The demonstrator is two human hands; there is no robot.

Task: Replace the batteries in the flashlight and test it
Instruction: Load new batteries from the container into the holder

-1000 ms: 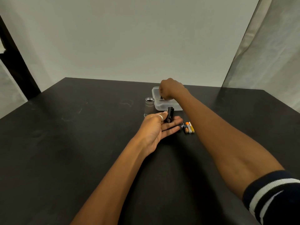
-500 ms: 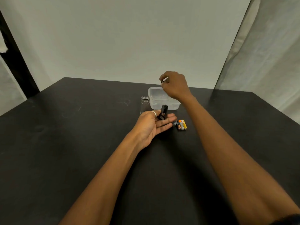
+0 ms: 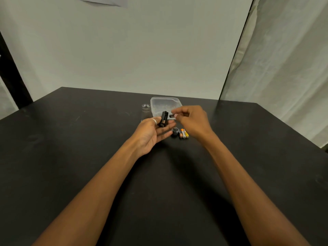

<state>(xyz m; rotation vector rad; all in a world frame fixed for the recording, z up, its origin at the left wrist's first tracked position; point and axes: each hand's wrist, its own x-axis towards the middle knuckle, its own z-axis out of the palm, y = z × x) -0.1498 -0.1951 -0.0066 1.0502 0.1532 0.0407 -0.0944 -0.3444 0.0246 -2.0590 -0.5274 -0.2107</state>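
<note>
Nearest the camera, two bare forearms are stretched up from the lower edge of the frame over the dark worktop (image 3: 71, 157). Just above the centre, the left hand (image 3: 150, 134) is held palm up, its grip loosely curled around a black battery holder (image 3: 163, 119) that stands tilted on the fingers; one cell appears to be seated in it already, though this is too small to confirm. Right of it, the right hand (image 3: 192, 121) has its thumb and forefinger pinched on a fresh battery (image 3: 172, 116), held just beside the holder and not yet touching it. Below the two hands, a small cap with a spring (image 3: 175, 130) lies on the worktop, touching a row of three loose batteries (image 3: 184, 133), judged to be the old ones. Loading is thus judged to be partly done; the remaining cells, reassembly and the test are left. Farther back, a clear plastic box (image 3: 166, 103) sits open, and its contents cannot be made out. Just left of it stands the flashlight body (image 3: 145, 110), open end up, its inside dark.
</note>
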